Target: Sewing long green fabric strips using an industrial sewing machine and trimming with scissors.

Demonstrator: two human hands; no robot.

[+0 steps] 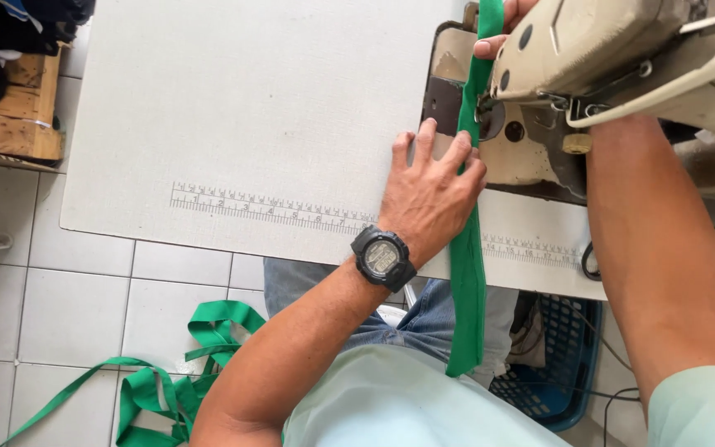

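Green fabric strip (467, 273) runs lengthwise from the table's near edge, where its tail hangs down, up under the head of the cream sewing machine (614, 58); long axis near vertical in view, leading end pointing away. Left hand (432, 194), fingers spread flat, presses the strip's edge just before the needle. Right hand (502, 25) pinches it behind the machine. Feeding step, seemingly; next calls for steady, straight guiding. White table (233, 124); more green strip on the floor (167, 389).

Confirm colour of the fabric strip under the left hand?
Solid green fabric strip, no pattern; head view, left hand pressing it.
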